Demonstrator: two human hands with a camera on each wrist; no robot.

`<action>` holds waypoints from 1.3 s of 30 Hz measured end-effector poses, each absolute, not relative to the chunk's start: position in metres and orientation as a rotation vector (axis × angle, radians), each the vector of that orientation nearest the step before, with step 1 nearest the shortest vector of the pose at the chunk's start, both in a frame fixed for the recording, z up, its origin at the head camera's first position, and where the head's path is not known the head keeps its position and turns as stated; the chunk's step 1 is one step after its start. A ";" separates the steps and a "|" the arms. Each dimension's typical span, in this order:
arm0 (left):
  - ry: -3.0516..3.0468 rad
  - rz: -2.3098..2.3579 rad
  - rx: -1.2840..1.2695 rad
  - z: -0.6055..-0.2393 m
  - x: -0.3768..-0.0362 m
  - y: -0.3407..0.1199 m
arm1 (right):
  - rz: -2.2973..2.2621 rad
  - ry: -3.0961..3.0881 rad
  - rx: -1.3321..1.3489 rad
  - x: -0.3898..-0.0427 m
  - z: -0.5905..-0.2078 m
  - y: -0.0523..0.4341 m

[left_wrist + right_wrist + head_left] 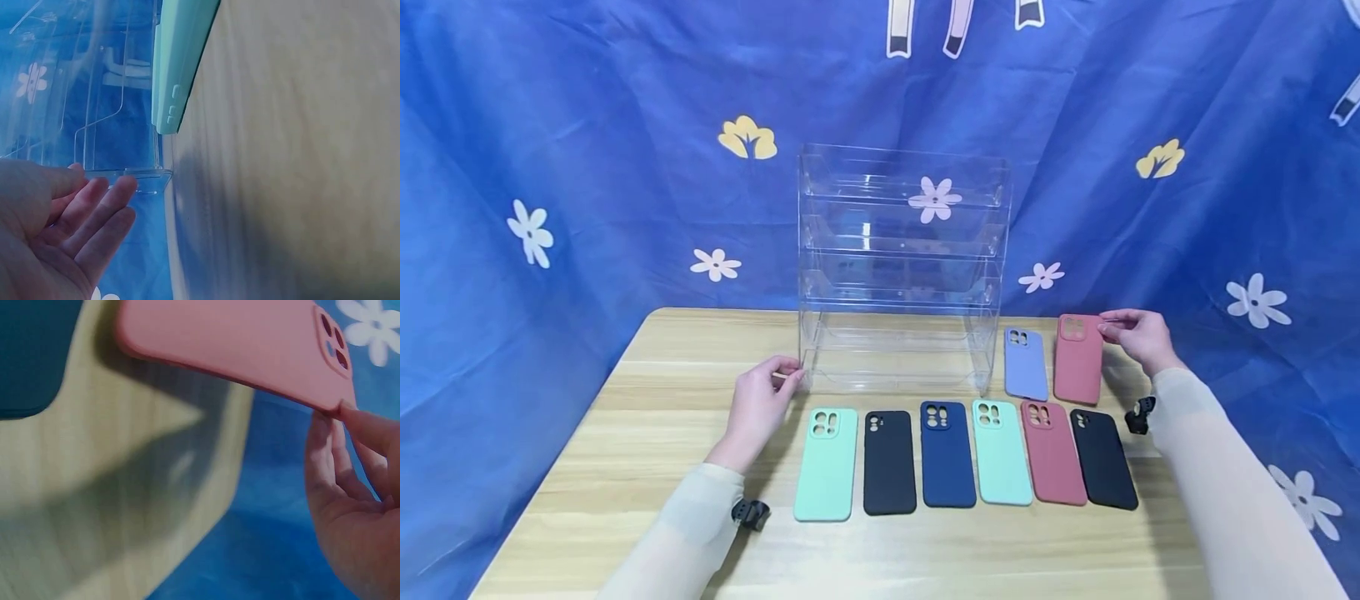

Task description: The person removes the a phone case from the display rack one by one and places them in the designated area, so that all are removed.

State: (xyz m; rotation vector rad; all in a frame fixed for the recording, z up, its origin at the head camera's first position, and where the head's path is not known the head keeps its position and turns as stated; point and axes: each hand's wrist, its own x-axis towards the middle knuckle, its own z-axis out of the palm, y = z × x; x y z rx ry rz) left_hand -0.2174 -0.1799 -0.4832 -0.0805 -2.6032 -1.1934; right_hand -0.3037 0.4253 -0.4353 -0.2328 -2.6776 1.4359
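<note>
My right hand (1138, 337) pinches the upper right corner of a dusty-red phone case (1078, 367) at the back right of the table. In the right wrist view this case is tilted, with a shadow beneath it. My left hand (760, 404) touches the lower left side of a clear stacked rack (898, 387), its fingers loosely bent. A lavender phone case (1026, 367) lies between the rack and the red case. Along the front lie a mint case (826, 467), a black case (890, 463), a navy case (948, 457), and several more cases.
The row's right half has another mint case (1003, 454), a second red case (1055, 458) and a second black case (1105, 460). A blue patterned cloth (625, 208) hangs behind the wooden table (700, 333). The rack stands near the table's back edge.
</note>
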 end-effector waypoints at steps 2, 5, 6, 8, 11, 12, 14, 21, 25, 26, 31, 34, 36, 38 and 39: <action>-2.599 -1.195 -0.081 -0.483 -0.217 -0.180 | 1.307 -2.717 -0.236 -0.305 -0.443 0.425; -2.601 -1.193 -0.084 -0.482 -0.215 -0.179 | 1.130 -2.771 -0.262 -0.309 -0.455 0.427; -2.603 -1.192 -0.085 -0.481 -0.214 -0.179 | 1.082 -2.786 -0.271 -0.309 -0.459 0.427; -2.608 -1.200 -0.087 -0.481 -0.213 -0.178 | 1.011 -2.803 -0.281 -0.310 -0.466 0.429; -2.612 -1.213 -0.084 -0.482 -0.212 -0.176 | 0.944 -2.802 -0.278 -0.310 -0.477 0.426; -2.610 -1.216 -0.081 -0.482 -0.212 -0.176 | 0.942 -2.801 -0.274 -0.310 -0.480 0.425; -2.609 -1.214 -0.076 -0.482 -0.211 -0.176 | 0.951 -2.800 -0.263 -0.310 -0.484 0.421; -2.611 -1.198 -0.089 -0.481 -0.209 -0.176 | 1.024 -2.778 -0.260 -0.308 -0.492 0.417; -2.625 -1.196 -0.075 -0.480 -0.209 -0.176 | 1.028 -2.791 -0.258 -0.309 -0.496 0.416; -2.627 -1.198 -0.074 -0.479 -0.209 -0.177 | 1.022 -2.792 -0.250 -0.309 -0.496 0.416; -2.625 -1.202 -0.094 -0.477 -0.211 -0.176 | 0.943 -2.790 -0.188 -0.307 -0.497 0.419; -2.633 -1.196 -0.106 -0.478 -0.212 -0.175 | 0.901 -2.778 -0.199 -0.301 -0.499 0.420; -2.642 -1.191 -0.109 -0.479 -0.213 -0.175 | 0.869 -2.761 -0.230 -0.296 -0.499 0.419; -2.646 -1.188 -0.111 -0.479 -0.214 -0.175 | 0.856 -2.726 -0.257 -0.291 -0.496 0.415; -2.645 -1.186 -0.116 -0.479 -0.215 -0.175 | 0.855 -2.707 -0.260 -0.290 -0.494 0.412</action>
